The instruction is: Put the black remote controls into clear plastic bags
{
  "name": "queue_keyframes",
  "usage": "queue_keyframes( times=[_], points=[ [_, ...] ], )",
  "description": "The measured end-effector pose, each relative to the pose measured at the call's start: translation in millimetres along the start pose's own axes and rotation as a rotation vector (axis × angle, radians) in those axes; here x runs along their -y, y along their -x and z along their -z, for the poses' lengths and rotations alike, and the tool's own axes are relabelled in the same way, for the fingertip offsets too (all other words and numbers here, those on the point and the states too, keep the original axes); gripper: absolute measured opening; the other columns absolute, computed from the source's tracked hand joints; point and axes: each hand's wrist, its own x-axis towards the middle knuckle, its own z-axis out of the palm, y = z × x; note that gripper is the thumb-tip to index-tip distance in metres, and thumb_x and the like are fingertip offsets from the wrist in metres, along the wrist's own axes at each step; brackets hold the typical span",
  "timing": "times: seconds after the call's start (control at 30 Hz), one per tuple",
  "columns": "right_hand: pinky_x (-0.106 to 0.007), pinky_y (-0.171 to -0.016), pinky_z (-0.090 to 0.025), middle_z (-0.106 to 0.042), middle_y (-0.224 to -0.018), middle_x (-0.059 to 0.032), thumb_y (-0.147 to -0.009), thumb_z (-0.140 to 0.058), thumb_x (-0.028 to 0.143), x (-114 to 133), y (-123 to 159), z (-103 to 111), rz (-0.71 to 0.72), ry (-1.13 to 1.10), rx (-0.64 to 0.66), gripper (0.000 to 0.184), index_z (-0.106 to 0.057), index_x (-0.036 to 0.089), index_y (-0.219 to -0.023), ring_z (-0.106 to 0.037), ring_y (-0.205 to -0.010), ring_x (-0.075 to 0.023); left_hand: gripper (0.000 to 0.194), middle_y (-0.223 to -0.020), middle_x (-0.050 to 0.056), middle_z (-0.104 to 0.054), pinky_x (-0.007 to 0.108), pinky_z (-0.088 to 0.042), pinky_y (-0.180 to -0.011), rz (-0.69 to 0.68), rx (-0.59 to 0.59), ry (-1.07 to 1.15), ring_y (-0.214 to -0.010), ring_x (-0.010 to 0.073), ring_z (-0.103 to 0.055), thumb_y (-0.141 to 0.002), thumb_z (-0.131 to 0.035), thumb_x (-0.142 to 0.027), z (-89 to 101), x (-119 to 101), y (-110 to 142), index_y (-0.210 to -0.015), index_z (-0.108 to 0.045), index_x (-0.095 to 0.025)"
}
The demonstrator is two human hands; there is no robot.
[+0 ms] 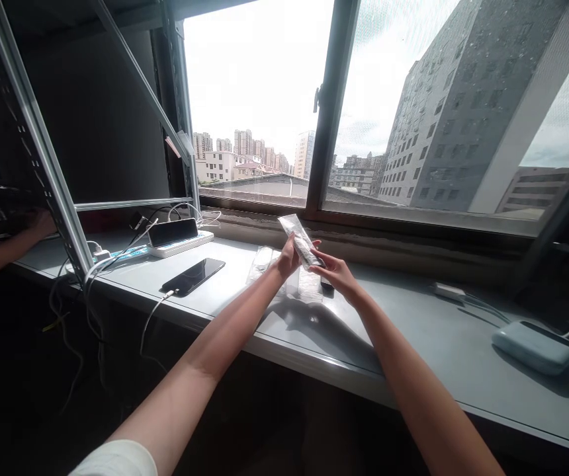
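Above the table, both my hands hold a clear plastic bag with something inside that I cannot make out. My left hand is closed around the bag's left side. On its lower right end, my right hand grips with thumb and fingers. Beneath the hands lie more clear plastic bags, partly covered by my left hand and forearm. A small black object sits beside them, under my right hand; its kind is unclear.
A phone with a white cable lies left on the table. Behind it, another phone leans on a power strip. A blue-grey device and a white adapter are right. A metal rack post stands left, near another person's arm.
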Motion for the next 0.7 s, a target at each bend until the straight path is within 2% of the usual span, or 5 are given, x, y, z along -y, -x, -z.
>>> queue_keyframes(
  times=[0.1, 0.33, 0.53, 0.7],
  points=[
    [-0.043, -0.093, -0.051, -0.073, -0.116, -0.0115, -0.063, -0.085, 0.05, 3.6, 1.6, -1.6, -0.017, -0.016, 0.03, 0.08, -0.064, 0.015, -0.132, -0.067, -0.101, -0.0278, 0.07, -0.117, 0.019, -0.07, 0.044, -0.052, -0.096, -0.083, -0.058, 0.06, -0.106, 0.0302, -0.069, -0.101, -0.026, -0.054, 8.7, -1.4, -3.7, -0.154, -0.027, -0.009],
    [-0.041, -0.091, -0.053, -0.072, -0.118, -0.0123, -0.063, -0.086, 0.047, 8.1, 4.9, -4.5, -0.004, -0.064, 0.14, 0.076, -0.067, 0.016, -0.13, -0.066, -0.102, -0.0267, 0.071, -0.107, 0.018, -0.073, 0.039, -0.055, -0.09, -0.136, -0.254, 0.144, -0.099, 0.0291, -0.071, -0.1, -0.02, -0.056, 13.1, -9.9, -6.5, -0.14, -0.049, -0.005],
    [-0.04, -0.088, -0.055, -0.072, -0.118, -0.012, -0.059, -0.088, 0.045, 8.5, 5.2, -4.8, 0.005, -0.131, 0.217, 0.083, -0.063, 0.018, -0.134, -0.067, -0.1, -0.0251, 0.062, -0.104, 0.017, -0.074, 0.039, -0.055, -0.087, -0.155, -0.247, 0.123, -0.094, 0.0278, -0.071, -0.102, -0.021, -0.049, 13.6, -11.2, -4.7, -0.137, -0.049, -0.007],
    [-0.041, -0.091, -0.054, -0.071, -0.12, -0.0113, -0.063, -0.085, 0.049, 7.8, 6.1, -4.6, 0.003, -0.077, 0.199, 0.075, -0.067, 0.02, -0.13, -0.067, -0.104, -0.0268, 0.062, -0.106, 0.016, -0.074, 0.04, -0.054, -0.088, -0.133, -0.234, 0.102, -0.095, 0.0276, -0.07, -0.102, -0.019, -0.049, 13.5, -10.6, -4.1, -0.14, -0.047, -0.009]
  ],
)
